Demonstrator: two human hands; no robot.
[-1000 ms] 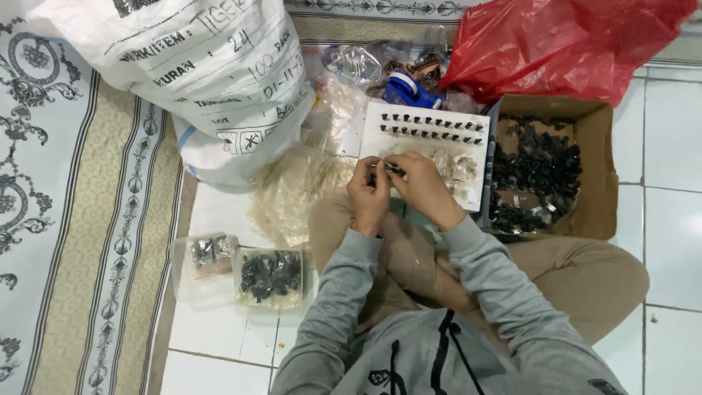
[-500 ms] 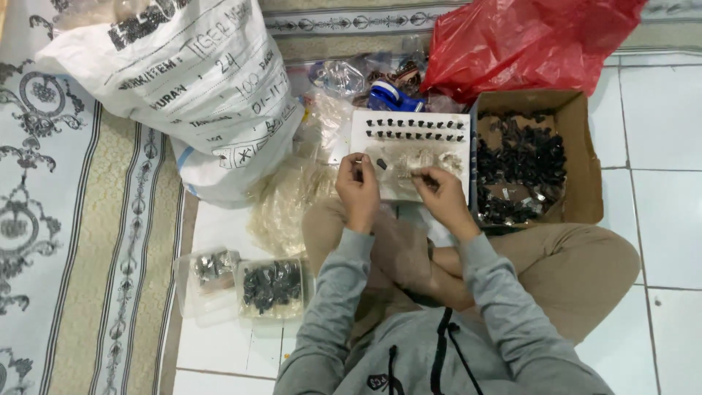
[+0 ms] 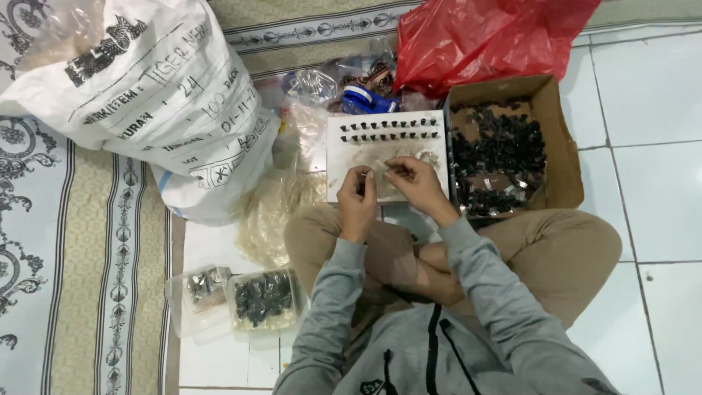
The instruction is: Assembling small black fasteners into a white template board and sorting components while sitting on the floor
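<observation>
I sit cross-legged on a tiled floor with a white flat board [image 3: 344, 150] in front of my knees. Two rows of small dark clips [image 3: 387, 130] stand along its far edge. My left hand [image 3: 357, 199] is over the board's near left part, fingers closed on a small dark piece. My right hand [image 3: 417, 183] is over the board's middle, pinching another small dark piece between thumb and fingers. The two hands are a short way apart. What exactly each piece is cannot be made out.
An open cardboard box [image 3: 567, 157] of dark small parts stands right of the board. A red plastic bag [image 3: 482, 36] lies behind it. A big white sack [image 3: 146, 95] sits at left. Two clear bags of parts [image 3: 241, 296] lie by my left knee, on a patterned mat's edge.
My hands were joined together over the board a second ago; they have drawn apart, the right one moving right. The view has shifted slightly.
</observation>
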